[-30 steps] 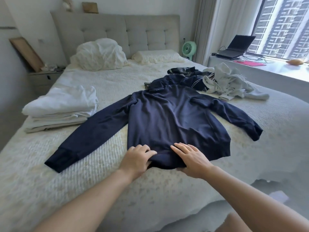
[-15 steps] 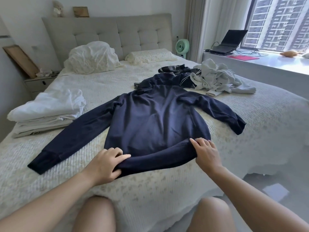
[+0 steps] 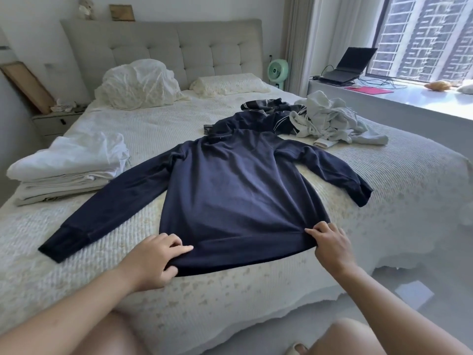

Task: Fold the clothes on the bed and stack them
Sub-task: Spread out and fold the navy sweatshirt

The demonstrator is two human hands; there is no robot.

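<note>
Head view looks down over a cream bedspread [image 3: 384,175] where a navy sweatshirt [image 3: 238,190] lies flat with both sleeves spread outward and its hem toward the person. At the hem's left corner the left hand [image 3: 156,262] pinches the fabric, fingers curled on top and thumb tucked under the edge. At the hem's right corner the right hand [image 3: 330,242] pinches the cloth too, its fingertips pressed together on a small ridge of fabric; between the two grips the hem runs taut. Just beyond the sweatshirt's collar sits a dark garment with white stripes [image 3: 266,114], touching a crumpled pale grey garment [image 3: 330,119] to its right. On the left side of the bed a stack of folded white clothes [image 3: 69,167] rests, well apart from the unfolded heap. Near the grey tufted headboard [image 3: 163,47] lie a rumpled white pillow [image 3: 138,83] and a flat cream pillow [image 3: 230,84]. A mint-green fan [image 3: 277,71] stands beside the bed, and an open laptop [image 3: 348,65] sits on the window ledge [image 3: 422,98].
</note>
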